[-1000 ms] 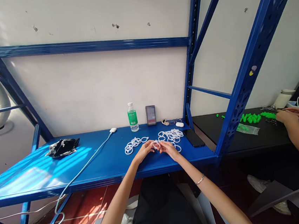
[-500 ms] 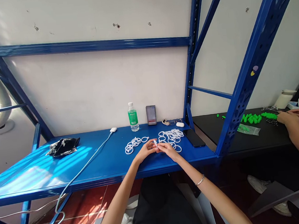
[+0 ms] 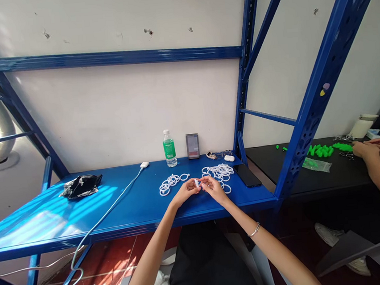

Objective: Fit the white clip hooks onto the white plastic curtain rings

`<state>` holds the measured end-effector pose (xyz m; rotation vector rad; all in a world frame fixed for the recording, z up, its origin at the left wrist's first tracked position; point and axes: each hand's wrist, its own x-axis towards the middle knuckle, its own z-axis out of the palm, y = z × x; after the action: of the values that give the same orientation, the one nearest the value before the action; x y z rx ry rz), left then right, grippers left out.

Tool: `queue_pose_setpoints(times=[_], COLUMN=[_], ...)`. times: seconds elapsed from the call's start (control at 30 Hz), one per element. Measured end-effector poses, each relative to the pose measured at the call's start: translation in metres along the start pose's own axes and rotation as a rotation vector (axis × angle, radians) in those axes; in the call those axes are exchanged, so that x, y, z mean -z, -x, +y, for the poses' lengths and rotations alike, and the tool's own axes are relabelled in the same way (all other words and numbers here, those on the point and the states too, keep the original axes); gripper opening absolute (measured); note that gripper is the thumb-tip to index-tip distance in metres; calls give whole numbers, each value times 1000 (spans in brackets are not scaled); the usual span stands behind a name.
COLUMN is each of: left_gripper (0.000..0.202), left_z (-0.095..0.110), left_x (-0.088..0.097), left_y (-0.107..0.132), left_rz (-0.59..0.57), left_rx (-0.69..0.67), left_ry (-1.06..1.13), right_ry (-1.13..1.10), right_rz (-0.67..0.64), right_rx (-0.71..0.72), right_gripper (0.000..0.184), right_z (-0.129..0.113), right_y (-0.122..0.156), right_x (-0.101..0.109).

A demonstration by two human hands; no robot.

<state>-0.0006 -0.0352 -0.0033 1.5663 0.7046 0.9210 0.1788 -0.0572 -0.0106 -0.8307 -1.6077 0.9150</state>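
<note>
Over the front part of the blue table, my left hand pinches a small white plastic piece, which looks like one of the rings turned edge-on. Close beside it, my right hand has its thumb and fingertips drawn together. Whether those fingertips hold anything is too small to tell. A loose group of white plastic rings lies behind my left hand. The larger heap of white rings is behind and to the right of my right hand, which partly covers it.
On the blue table are a water bottle, a grey box, a phone, a white earphone case, a white cable and a black plastic bag. Rightward, another person's hands work near green pieces.
My right fingertips have drawn slightly away from the white piece and rearranged themselves. My left hand keeps its hold in nearly the same place.
</note>
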Motion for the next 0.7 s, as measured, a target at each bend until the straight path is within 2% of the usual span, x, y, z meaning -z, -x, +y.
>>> queue_pose_setpoints(times=[0.7], left_gripper=[51], left_z=[4], left_x=[-2], left_y=[4], left_rz=[-28], left_rx=[14], left_ry=[-60], right_ry=[137], right_rz=[57], right_rx=[94], right_gripper=[23], right_z=[-14], right_y=[3], right_x=[0])
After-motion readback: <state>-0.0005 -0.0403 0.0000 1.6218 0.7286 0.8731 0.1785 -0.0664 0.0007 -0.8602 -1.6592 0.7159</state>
